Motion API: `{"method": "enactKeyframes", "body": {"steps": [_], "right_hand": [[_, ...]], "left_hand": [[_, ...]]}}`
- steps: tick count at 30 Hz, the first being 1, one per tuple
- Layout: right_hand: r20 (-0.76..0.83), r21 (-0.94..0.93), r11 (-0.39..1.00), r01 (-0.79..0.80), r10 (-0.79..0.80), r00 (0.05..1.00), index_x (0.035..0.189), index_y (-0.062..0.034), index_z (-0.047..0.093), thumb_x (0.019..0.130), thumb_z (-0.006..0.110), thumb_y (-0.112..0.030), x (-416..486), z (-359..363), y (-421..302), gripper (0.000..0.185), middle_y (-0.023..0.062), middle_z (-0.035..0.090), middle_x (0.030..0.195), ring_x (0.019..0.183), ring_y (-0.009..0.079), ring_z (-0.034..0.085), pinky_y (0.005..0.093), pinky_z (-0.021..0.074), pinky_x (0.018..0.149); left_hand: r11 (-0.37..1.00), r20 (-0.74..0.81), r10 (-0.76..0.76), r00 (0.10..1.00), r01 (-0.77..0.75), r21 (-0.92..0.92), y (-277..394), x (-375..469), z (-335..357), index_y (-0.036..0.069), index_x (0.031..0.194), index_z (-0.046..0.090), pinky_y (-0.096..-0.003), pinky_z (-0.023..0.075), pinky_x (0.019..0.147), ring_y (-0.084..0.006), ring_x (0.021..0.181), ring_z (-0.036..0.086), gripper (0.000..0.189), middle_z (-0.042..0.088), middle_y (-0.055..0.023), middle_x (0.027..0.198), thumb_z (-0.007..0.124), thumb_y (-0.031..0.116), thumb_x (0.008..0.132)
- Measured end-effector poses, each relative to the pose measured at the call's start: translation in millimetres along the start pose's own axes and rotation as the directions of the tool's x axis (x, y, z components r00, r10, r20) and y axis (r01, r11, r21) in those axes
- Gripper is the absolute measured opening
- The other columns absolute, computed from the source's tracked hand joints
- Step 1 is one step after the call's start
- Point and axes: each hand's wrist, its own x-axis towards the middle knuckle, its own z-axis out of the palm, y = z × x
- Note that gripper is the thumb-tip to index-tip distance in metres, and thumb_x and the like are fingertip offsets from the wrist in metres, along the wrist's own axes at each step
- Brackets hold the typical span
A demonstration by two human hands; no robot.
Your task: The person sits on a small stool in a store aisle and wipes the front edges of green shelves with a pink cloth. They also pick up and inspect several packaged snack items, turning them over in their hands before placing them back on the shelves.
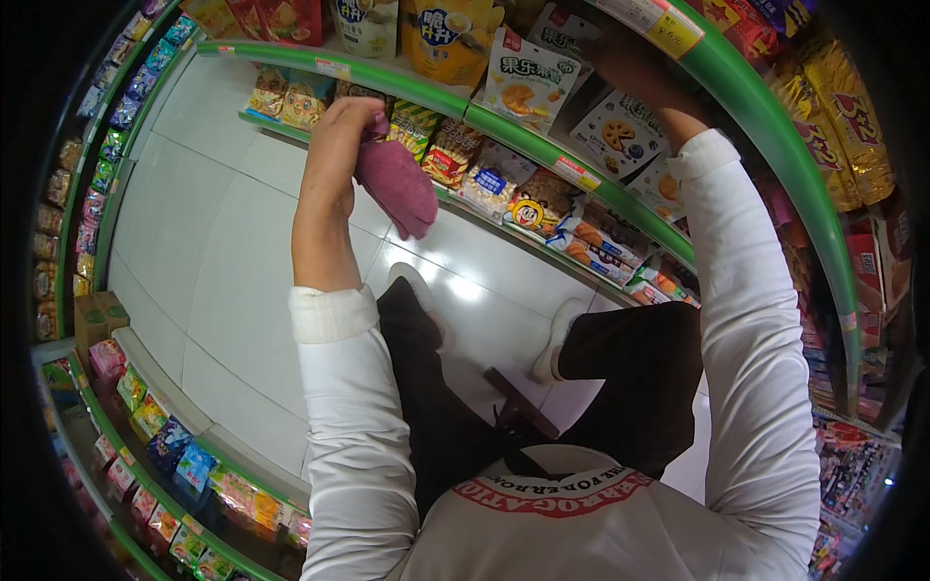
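My left hand (357, 116) is closed on a maroon cloth (398, 185), which hangs down in front of the lower shelf's snack bags. My right hand (617, 62) reaches in under the upper green shelf edge, among white snack pouches; it is dark there and its fingers are hard to make out. One white snack pouch with orange pictures (529, 80) leans at the shelf front, left of that hand. Another white pouch with a cookie picture (619, 134) lies just below my right forearm. Whether my right hand holds anything cannot be told.
Green shelf edges (523, 141) with price tags curve across the front and right. Yellow pouches (447, 43) stand at the top. Packed biscuits (596, 250) fill the lowest shelf. More shelves of packets run along the left, with a cardboard box (98, 316). White floor tiles (240, 240) lie between.
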Motion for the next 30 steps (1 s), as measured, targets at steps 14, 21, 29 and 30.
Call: {"method": "enactKeyframes", "body": {"steps": [14, 21, 29, 30], "right_hand": [[0.256, -0.301, 0.952, 0.057, 0.023, 0.966, 0.133, -0.0098, 0.059, 0.098, 0.059, -0.02, -72.4, -73.9, -50.9, 0.036, 0.018, 0.066, 0.12, 0.108, 0.0384, 0.065, 0.0451, 0.0535, 0.089], [-0.248, 0.338, 0.93, 0.142, -0.058, 0.967, 0.119, -0.0031, 0.067, 0.072, 0.065, 0.011, -210.6, -71.7, -91.1, 0.049, 0.0152, 0.071, 0.114, 0.109, 0.0357, 0.068, 0.0431, 0.053, 0.09], [-0.012, 0.551, 0.833, 0.042, -0.043, 0.999, 0.112, -0.003, 0.067, 0.07, 0.064, 0.008, -243.0, -24.0, -91.8, 0.044, 0.0132, 0.07, 0.099, 0.096, 0.032, 0.068, 0.0398, 0.0555, 0.081], [0.028, 0.557, 0.83, 0.025, -0.049, 0.998, 0.112, -0.0033, 0.067, 0.07, 0.064, 0.008, -241.3, -19.7, -95.1, 0.043, 0.013, 0.069, 0.097, 0.094, 0.0316, 0.068, 0.0399, 0.0554, 0.081]], "left_hand": [[0.974, -0.112, -0.148, 0.983, 0.164, 0.155, -123.5, 34.3, -35.5, -0.003, 0.098, 0.071, -0.0304, 0.0524, 0.061, -0.0173, 0.07, 0.066, 0.016, 0.072, -0.0103, 0.084, 0.068, 0.003, 0.083], [0.907, -0.262, -0.097, 0.96, 0.194, 0.374, -202.0, 50.4, -15.5, 0.003, 0.093, 0.066, -0.029, 0.0491, 0.049, -0.0148, 0.058, 0.061, 0.006, 0.068, -0.0066, 0.079, 0.068, 0.007, 0.088], [0.911, -0.279, -0.396, 0.875, 0.413, 0.002, -167.5, 86.6, -20.4, -0.003, 0.102, 0.063, -0.0326, 0.047, 0.045, -0.0185, 0.057, 0.061, 0.02, 0.065, -0.008, 0.079, 0.06, 0.015, 0.095], [0.882, -0.282, -0.456, 0.845, 0.47, -0.018, -161.6, 87.9, -22.0, -0.003, 0.103, 0.062, -0.0325, 0.0496, 0.047, -0.0192, 0.06, 0.062, 0.02, 0.066, -0.0089, 0.081, 0.058, 0.016, 0.097]]}}
